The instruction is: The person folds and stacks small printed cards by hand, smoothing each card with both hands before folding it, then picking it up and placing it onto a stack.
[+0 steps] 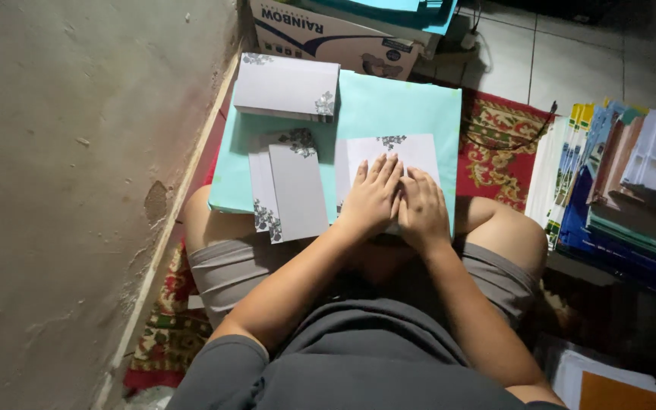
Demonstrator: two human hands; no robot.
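I sit cross-legged with a large turquoise folder lying across my knees. On it rests a white card with a grey floral corner. My left hand and my right hand both press flat on this card, side by side, fingers pointing away from me. To the left, a small pile of folded white floral cards leans over the folder's near edge. A thicker stack of the same cards sits at the folder's far left corner.
A rough concrete wall runs along the left. A cardboard box stands beyond the folder. Stacks of coloured paper and folders fill the right side. A red patterned rug covers the tiled floor.
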